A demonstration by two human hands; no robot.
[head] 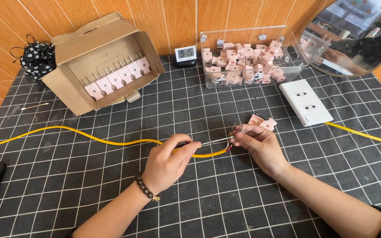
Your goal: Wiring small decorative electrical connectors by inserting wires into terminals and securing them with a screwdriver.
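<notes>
Yellow sheathed cable crosses gridded black mat. Left hand pinches slim screwdriver; right hand clamps stripped wire end. Step: wiring terminal. Next likely needs steady alignment, pink plug shell nearby.

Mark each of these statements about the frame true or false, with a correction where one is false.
1. The left hand pinches the yellow cable. True.
2. The clear plastic bin holds blue plug parts. False: the parts are pink.
3. The cardboard box holds a row of pink plugs with metal prongs. True.
4. The white wall socket lies inside the cardboard box. False: it lies on the grid mat, right of the clear bin.
5. The right hand holds the cable's stripped wire ends. True.
</notes>
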